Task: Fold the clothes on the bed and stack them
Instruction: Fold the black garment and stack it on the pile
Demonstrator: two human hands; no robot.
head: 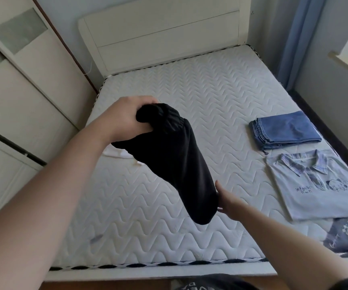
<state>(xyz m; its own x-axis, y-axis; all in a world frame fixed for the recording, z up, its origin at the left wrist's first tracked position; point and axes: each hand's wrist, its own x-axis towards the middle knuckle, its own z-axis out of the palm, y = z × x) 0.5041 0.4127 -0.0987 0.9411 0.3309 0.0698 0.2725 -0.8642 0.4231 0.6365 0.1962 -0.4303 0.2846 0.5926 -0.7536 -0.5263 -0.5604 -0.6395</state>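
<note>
My left hand (125, 118) grips the gathered waistband end of a black garment (175, 162) and holds it up over the mattress (210, 97). The black cloth hangs down toward me in a long doubled strip. Its lower end is met by my right hand (226, 200), whose fingers go behind the fabric and are partly hidden. A white garment (117, 153) lies on the mattress under the black one, mostly covered. At the right, folded blue jeans (286, 129) lie above a folded light grey polo shirt (319, 185).
A white headboard (164, 32) stands at the far end. A wardrobe (18, 84) runs along the left side, close to the bed. A blue curtain (298, 38) and a window sill are at the right. A dark printed label (344, 235) sits at the mattress's near right corner.
</note>
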